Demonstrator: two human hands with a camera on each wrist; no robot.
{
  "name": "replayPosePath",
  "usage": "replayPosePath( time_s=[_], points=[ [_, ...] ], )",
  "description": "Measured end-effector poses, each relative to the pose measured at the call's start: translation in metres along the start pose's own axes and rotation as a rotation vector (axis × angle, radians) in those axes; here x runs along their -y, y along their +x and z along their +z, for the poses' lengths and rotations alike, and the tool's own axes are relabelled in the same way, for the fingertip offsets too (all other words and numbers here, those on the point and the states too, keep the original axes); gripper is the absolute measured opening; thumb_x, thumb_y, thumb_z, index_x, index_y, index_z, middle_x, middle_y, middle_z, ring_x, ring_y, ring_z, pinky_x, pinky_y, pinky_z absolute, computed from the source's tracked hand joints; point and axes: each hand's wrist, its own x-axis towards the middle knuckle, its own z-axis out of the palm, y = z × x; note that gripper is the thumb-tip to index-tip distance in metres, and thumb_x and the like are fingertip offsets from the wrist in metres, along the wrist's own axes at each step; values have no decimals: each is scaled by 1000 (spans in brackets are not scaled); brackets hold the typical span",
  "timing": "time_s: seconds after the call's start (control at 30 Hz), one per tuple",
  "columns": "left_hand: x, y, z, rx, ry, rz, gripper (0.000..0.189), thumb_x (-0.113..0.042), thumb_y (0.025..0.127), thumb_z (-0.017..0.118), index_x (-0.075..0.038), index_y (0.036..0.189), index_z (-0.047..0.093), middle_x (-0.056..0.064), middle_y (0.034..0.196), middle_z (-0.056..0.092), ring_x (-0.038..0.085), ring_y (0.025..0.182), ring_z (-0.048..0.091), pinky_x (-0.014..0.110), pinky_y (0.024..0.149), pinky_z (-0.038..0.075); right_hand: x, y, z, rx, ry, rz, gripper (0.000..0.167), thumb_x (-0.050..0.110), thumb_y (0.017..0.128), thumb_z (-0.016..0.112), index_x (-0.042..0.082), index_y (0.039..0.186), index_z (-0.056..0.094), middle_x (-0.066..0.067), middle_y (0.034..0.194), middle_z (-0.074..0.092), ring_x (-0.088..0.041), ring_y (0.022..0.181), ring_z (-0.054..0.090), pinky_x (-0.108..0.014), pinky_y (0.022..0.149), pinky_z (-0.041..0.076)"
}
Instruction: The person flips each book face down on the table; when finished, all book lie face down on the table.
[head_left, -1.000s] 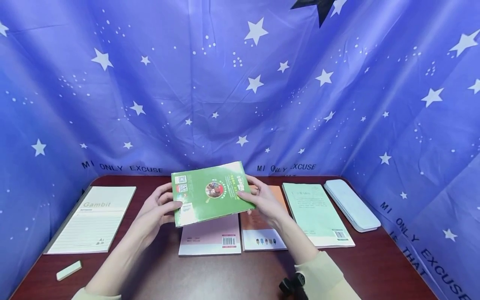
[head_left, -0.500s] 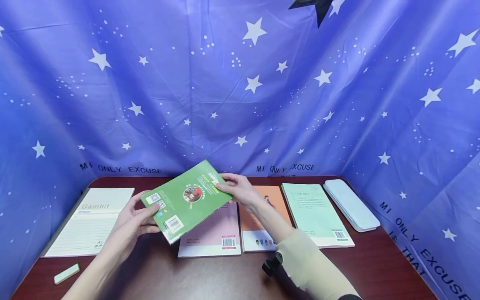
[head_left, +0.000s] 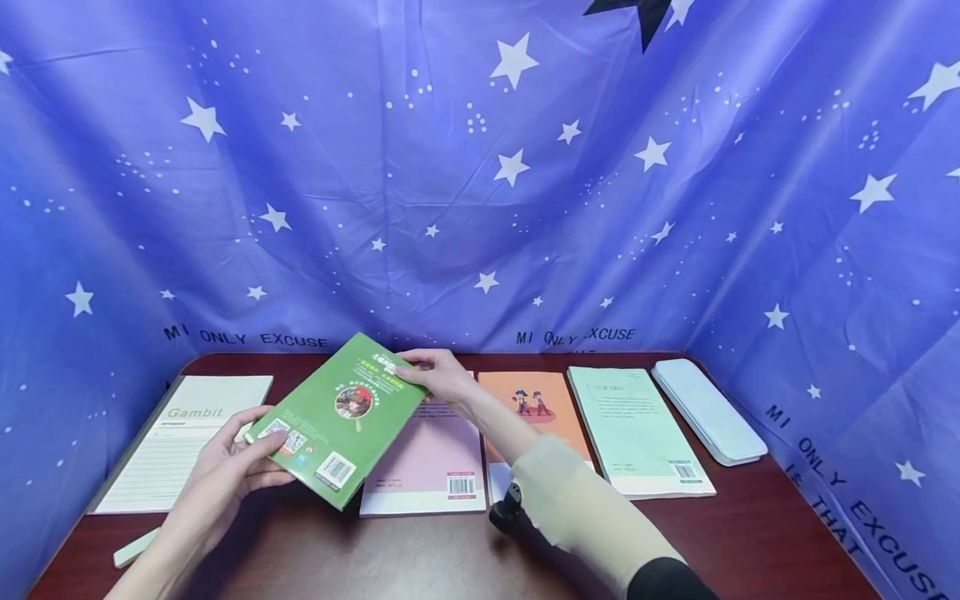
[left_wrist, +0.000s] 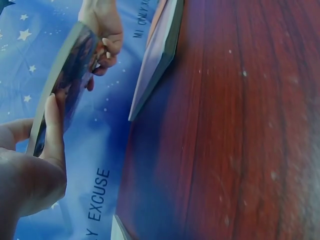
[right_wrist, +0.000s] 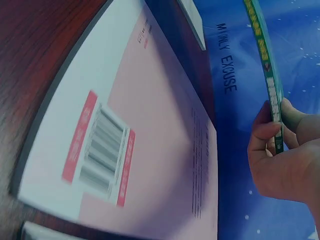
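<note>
A green book (head_left: 315, 417), its barcoded cover facing up, is held tilted above the table between both hands. My left hand (head_left: 232, 458) pinches its lower left edge, thumb on the cover and fingers beneath. At the upper right edge my right hand (head_left: 442, 375) grips it; the right wrist view shows the spine (right_wrist: 272, 95) between thumb and fingers. Below and to the right lies a pink book (head_left: 442, 458), partly covered by the green book in the head view. The left wrist view shows the green book's dark, pictured underside (left_wrist: 77, 65).
Left lies a cream Gambit notebook (head_left: 202, 417), with a white eraser (head_left: 135, 547) in front, partly hidden by the left forearm. An orange book (head_left: 532, 400), a mint green book (head_left: 641, 433) and a pale pencil case (head_left: 708, 408) line the right. A starry curtain (head_left: 480, 208) encloses the table.
Both hands have carried the green book leftward and turned it from nearly level to slanted. The orange book's pictured figures have come into view.
</note>
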Motion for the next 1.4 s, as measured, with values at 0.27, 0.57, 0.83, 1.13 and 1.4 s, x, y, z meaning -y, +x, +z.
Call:
replayPosePath(
  time_s=[0.27,0.57,0.83,1.13,1.4],
  points=[
    [6,-3,-15,-1,2,-4,30,-1,103,55,-18,125,44,-1,95,75,15,80,76,40,71,66,0,15,17,-9,-4,2,35,12,93,75,7,128,72,-9,97,78,-6,59,63,-20,52,49],
    [10,-7,-29,-46,59,-36,30,-5,103,57,-13,123,37,-6,98,75,14,83,76,40,74,66,0,29,42,-29,-92,4,47,6,77,88,8,123,75,-9,121,75,-7,79,69,-23,71,62],
    [15,-8,-34,-105,90,-65,34,-4,101,62,-9,123,37,-8,94,74,13,77,77,37,70,66,-1,33,61,-63,-304,-40,64,10,70,94,14,130,72,-6,135,70,-15,110,68,-32,98,58],
    [19,-7,-30,-134,247,-163,52,-3,98,67,2,138,34,-4,88,69,12,75,76,35,70,66,-8,41,61,4,-607,-106,80,24,70,97,20,143,63,-1,146,63,-15,87,66,-19,70,55],
    [18,-2,-26,-117,554,-226,64,-13,100,66,11,146,29,-2,86,67,9,70,75,30,70,65,-15,45,61,45,-836,-199,94,32,64,99,18,148,57,-6,143,61,-15,132,54,-21,115,43]
  ],
)
